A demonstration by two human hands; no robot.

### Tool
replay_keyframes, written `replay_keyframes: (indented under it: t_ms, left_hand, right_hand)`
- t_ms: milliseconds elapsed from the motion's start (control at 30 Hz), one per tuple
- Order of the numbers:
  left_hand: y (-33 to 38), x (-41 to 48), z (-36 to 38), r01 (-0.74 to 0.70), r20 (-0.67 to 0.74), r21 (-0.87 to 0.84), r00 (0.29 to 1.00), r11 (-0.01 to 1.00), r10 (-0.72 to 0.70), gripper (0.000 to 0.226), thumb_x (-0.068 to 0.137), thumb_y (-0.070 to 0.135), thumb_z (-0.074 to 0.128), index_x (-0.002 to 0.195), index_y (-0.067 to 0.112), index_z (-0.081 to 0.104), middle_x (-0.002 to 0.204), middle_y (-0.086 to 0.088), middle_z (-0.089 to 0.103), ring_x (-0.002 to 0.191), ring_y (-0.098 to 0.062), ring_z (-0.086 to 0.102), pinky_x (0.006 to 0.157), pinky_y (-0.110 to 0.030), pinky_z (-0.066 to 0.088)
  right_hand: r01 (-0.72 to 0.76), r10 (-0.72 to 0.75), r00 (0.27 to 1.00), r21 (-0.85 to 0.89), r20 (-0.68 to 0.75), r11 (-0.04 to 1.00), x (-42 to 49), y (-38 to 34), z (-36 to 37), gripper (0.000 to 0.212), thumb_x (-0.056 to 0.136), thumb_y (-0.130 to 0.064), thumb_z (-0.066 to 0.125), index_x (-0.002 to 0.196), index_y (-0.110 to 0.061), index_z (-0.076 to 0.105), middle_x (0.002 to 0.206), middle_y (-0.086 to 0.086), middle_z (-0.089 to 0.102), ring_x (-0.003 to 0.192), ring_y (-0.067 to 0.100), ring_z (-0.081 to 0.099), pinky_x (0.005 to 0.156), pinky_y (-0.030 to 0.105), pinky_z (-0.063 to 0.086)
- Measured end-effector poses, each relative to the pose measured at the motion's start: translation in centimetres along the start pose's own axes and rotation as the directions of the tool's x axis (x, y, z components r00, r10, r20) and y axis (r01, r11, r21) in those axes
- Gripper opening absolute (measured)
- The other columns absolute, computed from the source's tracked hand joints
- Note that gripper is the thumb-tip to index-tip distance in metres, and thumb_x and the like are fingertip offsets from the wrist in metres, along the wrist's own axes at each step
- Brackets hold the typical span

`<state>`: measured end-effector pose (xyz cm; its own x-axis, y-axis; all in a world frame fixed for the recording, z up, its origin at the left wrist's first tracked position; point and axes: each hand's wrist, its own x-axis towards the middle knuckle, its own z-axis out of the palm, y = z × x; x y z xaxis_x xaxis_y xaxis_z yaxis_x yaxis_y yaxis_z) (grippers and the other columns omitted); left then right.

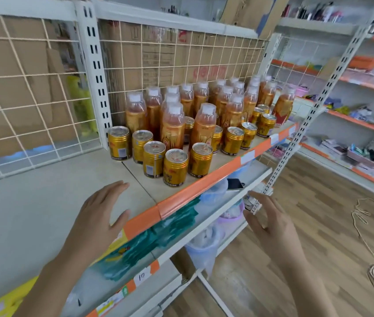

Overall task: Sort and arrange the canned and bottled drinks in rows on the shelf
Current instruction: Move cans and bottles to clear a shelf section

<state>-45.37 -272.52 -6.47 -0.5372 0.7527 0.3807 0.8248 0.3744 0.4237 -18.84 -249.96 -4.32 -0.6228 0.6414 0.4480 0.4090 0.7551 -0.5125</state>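
Observation:
Several gold cans point(175, 167) stand along the front of the beige shelf point(149, 191), with more gold cans point(266, 125) further right. Behind them stand several orange bottles point(173, 125) with white caps, wrapped in clear film, back to the wire grid. One bottle point(283, 108) stands apart at the far right end. My left hand point(100, 212) hovers open, fingers straight, over the shelf's front edge, left of the cans. My right hand point(270, 223) is held open in the air below and in front of the shelf's orange lip. Neither hand touches a drink.
The shelf section to the left point(33, 202) is bare. A slotted upright point(94, 72) divides the two wire-grid back panels. A lower shelf point(204, 216) holds green packets and plastic tubs. A leaning slotted post point(307, 124) stands at right; more shelving and a rope lie beyond on the wooden floor.

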Motion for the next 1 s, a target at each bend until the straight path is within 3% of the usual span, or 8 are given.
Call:
replay_keyframes:
  t_ms: [67, 133, 300, 433, 533, 633, 800, 1000]
  left_hand:
    - [0.2, 1.3, 1.0, 0.006, 0.014, -0.029, 1.000, 1.000, -0.006, 0.060, 0.084, 0.049, 0.034, 0.135, 0.021, 0.044, 0.136, 0.002, 0.049, 0.121, -0.017, 0.046, 0.100, -0.033, 0.035]
    - [0.5, 2.5, 2.0, 0.012, 0.029, -0.052, 1.000, 0.999, -0.010, 0.059, 0.084, 0.048, 0.037, 0.135, 0.020, 0.045, 0.136, 0.001, 0.049, 0.122, -0.017, 0.047, 0.099, -0.032, 0.035]
    - [2.2, 5.0, 4.2, 0.110, 0.024, -0.154, 0.994, 0.982, -0.107, 0.050, 0.090, 0.024, 0.058, 0.137, 0.021, 0.041, 0.141, 0.003, 0.043, 0.125, -0.016, 0.046, 0.101, -0.034, 0.039]
    - [2.8, 7.0, 5.8, 0.140, -0.011, -0.201, 0.989, 0.970, -0.145, 0.048, 0.087, 0.042, 0.053, 0.132, 0.034, 0.036, 0.133, 0.008, 0.047, 0.118, -0.007, 0.049, 0.095, -0.019, 0.037]
    - [4.0, 8.5, 7.2, 0.225, -0.012, -0.289, 0.971, 0.931, -0.238, 0.058, 0.077, 0.065, 0.042, 0.130, 0.042, 0.034, 0.127, 0.015, 0.046, 0.115, 0.002, 0.047, 0.091, -0.007, 0.031]
    - [5.6, 9.9, 9.3, 0.300, -0.054, -0.331, 0.941, 0.895, -0.335, 0.074, 0.066, 0.076, 0.048, 0.130, 0.042, 0.032, 0.124, 0.018, 0.042, 0.113, -0.001, 0.047, 0.090, -0.008, 0.034]
    - [7.8, 11.9, 12.1, 0.450, -0.177, -0.381, 0.822, 0.807, -0.542, 0.092, 0.047, 0.070, 0.069, 0.123, 0.043, 0.026, 0.120, 0.020, 0.035, 0.113, -0.001, 0.042, 0.093, -0.023, 0.042]
    - [9.2, 12.9, 14.0, 0.542, -0.320, -0.363, 0.692, 0.758, -0.648, 0.088, 0.058, 0.032, 0.087, 0.119, 0.038, 0.025, 0.116, 0.017, 0.038, 0.112, -0.008, 0.047, 0.092, -0.032, 0.049]
  right_hand:
    - [-0.015, 0.015, 1.000, 0.003, 0.028, 1.000, 1.5, 0.7, 1.1, 0.054, 0.083, -0.055, 0.043, 0.124, -0.022, 0.055, 0.111, -0.010, 0.057, 0.077, 0.009, 0.053, 0.067, 0.013, 0.035]
    - [-0.018, 0.016, 0.999, 0.023, 0.050, 1.000, 3.1, 1.2, 2.2, 0.049, 0.088, -0.053, 0.051, 0.126, -0.023, 0.053, 0.111, -0.013, 0.054, 0.070, 0.007, 0.050, 0.066, 0.021, 0.042]
    - [-0.031, 0.024, 0.986, 0.039, 0.165, 0.999, 7.9, 2.8, 5.0, 0.055, 0.083, -0.056, 0.044, 0.131, -0.029, 0.048, 0.127, -0.007, 0.056, 0.093, 0.006, 0.059, 0.094, 0.050, 0.045]
    - [0.029, -0.043, 0.967, 0.061, 0.249, 0.998, 12.7, 4.0, 7.2, 0.054, 0.086, -0.034, 0.060, 0.135, -0.025, 0.041, 0.129, -0.006, 0.053, 0.114, 0.016, 0.054, 0.085, 0.022, 0.041]
    - [0.070, -0.118, 0.946, 0.165, 0.303, 0.984, 15.7, 4.6, 8.6, 0.067, 0.082, -0.031, 0.067, 0.138, -0.030, 0.032, 0.121, -0.017, 0.046, 0.107, 0.012, 0.055, 0.081, 0.021, 0.044]
    - [0.044, -0.125, 0.919, 0.217, 0.375, 0.975, 17.7, 5.0, 10.2, 0.085, 0.071, -0.052, 0.063, 0.142, -0.024, 0.027, 0.125, -0.013, 0.048, 0.111, 0.015, 0.056, 0.083, 0.026, 0.051]
    - [0.017, -0.145, 0.905, 0.307, 0.400, 0.952, 19.1, 5.9, 12.1, 0.091, 0.058, -0.065, 0.066, 0.134, -0.028, 0.032, 0.122, -0.012, 0.052, 0.111, 0.013, 0.055, 0.086, 0.029, 0.052]
    - [0.094, -0.224, 0.898, 0.332, 0.379, 0.939, 19.6, 6.8, 12.8, 0.085, 0.063, -0.054, 0.076, 0.132, -0.027, 0.035, 0.118, -0.014, 0.052, 0.104, 0.010, 0.057, 0.082, 0.024, 0.052]
